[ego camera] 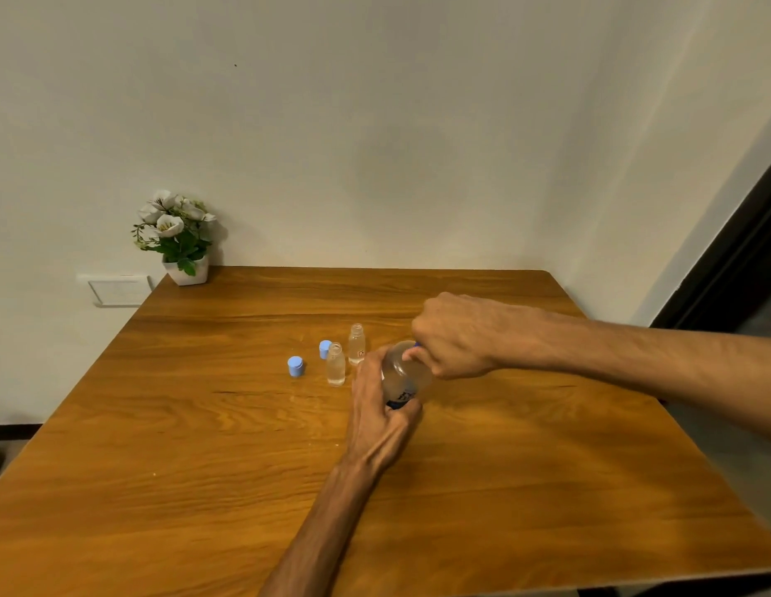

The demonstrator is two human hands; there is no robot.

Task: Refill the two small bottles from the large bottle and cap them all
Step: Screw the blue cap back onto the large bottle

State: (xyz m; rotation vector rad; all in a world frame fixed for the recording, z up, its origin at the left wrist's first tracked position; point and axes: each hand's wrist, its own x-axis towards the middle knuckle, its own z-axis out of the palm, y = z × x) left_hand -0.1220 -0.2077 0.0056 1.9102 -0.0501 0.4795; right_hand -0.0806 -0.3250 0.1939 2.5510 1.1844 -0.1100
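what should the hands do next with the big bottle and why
Probably twist its cap with the right hand, which is closed over the top of the large bottle while the left hand grips its body. Whether on or off is unclear: both small bottles stand open, their blue caps on the table.

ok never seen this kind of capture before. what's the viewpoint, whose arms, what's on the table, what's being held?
There is no robot here. One wide-angle camera worn on a person's head looks forward and down at their own bare arms. The left hand grips the body of the large bottle, tilted over the wooden table. The right hand is closed around its top, where a bit of blue shows. Beside it stand two small bottles, uncapped: one nearer, one farther. Two blue caps lie loose to their left. A potted plant sits in the far corner.
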